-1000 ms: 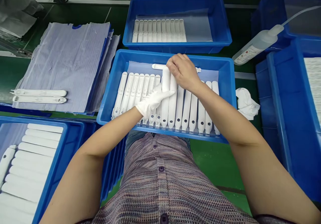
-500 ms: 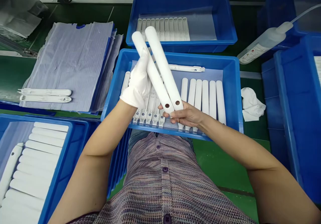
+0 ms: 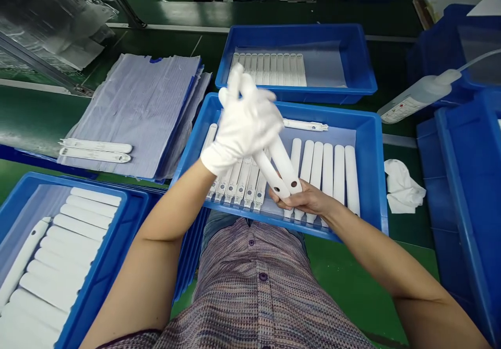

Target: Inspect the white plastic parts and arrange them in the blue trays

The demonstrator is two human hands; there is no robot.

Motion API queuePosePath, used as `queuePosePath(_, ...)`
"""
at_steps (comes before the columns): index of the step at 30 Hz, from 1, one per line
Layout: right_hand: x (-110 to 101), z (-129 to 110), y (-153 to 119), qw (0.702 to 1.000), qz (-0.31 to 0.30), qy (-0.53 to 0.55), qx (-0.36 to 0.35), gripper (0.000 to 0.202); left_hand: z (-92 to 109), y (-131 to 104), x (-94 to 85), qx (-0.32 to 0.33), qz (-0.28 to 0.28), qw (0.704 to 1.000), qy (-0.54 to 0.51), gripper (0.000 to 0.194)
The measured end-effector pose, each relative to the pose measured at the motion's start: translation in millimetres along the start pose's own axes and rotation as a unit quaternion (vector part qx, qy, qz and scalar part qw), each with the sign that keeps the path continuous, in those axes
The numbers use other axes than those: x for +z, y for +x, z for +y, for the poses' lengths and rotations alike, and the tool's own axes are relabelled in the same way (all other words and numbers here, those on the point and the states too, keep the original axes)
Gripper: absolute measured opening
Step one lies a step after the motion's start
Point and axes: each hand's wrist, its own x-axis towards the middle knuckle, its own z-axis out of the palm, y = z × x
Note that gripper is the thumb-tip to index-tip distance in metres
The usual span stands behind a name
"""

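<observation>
Two long white plastic tubes (image 3: 285, 164), each with a dark round hole near its lower end, are held slanting above the blue tray (image 3: 378, 182). My bare right hand (image 3: 307, 199) grips both by their lower ends. Across their upper part lies my left hand (image 3: 252, 117) in a white glove, wrapped over them; its fingers are partly smeared by motion and hide much of the tubes. Inside the tray, slim white printed strips (image 3: 245, 182) line the left side and smooth white tubes (image 3: 338, 169) the right. One more strip (image 3: 307, 125) lies crosswise at the back.
A second blue tray (image 3: 362, 72) with a row of strips stands behind. At left are a stack of bluish sheets (image 3: 144, 109) bearing two strips (image 3: 96, 151), and a tray (image 3: 121, 203) of white tubes. A bottle (image 3: 418, 98) and white cloth (image 3: 403, 187) lie right.
My left hand has moved from the side of one tube to over both, covering their upper part. My right hand keeps its hold on the lower ends. The whole view has shifted slightly.
</observation>
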Motion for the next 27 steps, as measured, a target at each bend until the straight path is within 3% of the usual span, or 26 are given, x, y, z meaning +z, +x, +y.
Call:
queuePosePath(2, -1, 0, -1, 0.999, -0.046, 0.009, 0.000, 0.045, 10, 20, -24.4, 0.119, 0.043, 0.983, 0.133, 0.010)
queuePosePath(4, -2, 0, -2, 0.997, -0.075, 0.019, -0.002, 0.040, 14, 33, -39.7, 0.198, 0.114, 0.965, 0.128, 0.012)
queuePosePath(5, -2, 0, -1, 0.996, -0.082, 0.022, -0.003, 0.037, 14, 35, -42.2, 0.203, 0.140, 0.966, 0.073, 0.016)
queuePosePath(7, -1, 0, 0, 0.996, -0.082, 0.024, -0.009, 0.036, 12, 31, -35.7, 0.143, 0.149, 0.972, -0.112, 0.025)
queuePosePath(9, 2, 0, 3, 0.998, -0.065, 0.020, -0.018, 0.037, 7, 16, -16.2, 0.064, 0.111, 0.956, -0.262, 0.032)
queuePosePath(12, 3, 0, 5, 0.999, -0.012, -0.009, -0.030, 0.033, -3, -18, 23.7, -0.003, 0.016, 0.933, -0.359, 0.051)
queuePosePath(15, -1, 1, 2, 0.994, 0.070, -0.080, -0.023, 0.033, -13, -49, 53.1, -0.096, -0.066, 0.929, -0.352, 0.055)
queuePosePath(17, -7, 1, -2, 0.982, 0.121, -0.143, -0.015, 0.039, -18, -61, 60.0, -0.146, -0.081, 0.927, -0.335, 0.052)
queuePosePath(22, -11, -9, 3, 0.918, 0.265, -0.285, -0.080, 0.068, -23, -63, 54.5, -0.137, -0.056, 0.948, -0.284, 0.045)
queuePosePath(25, -3, -16, 15, 0.888, 0.321, -0.288, -0.159, 0.070, -28, -61, 53.5, -0.152, -0.068, 0.960, -0.225, 0.043)
queuePosePath(27, 3, -20, 19, 0.878, 0.346, -0.268, -0.193, 0.074, -31, -60, 53.2, -0.128, -0.036, 0.967, -0.217, 0.043)
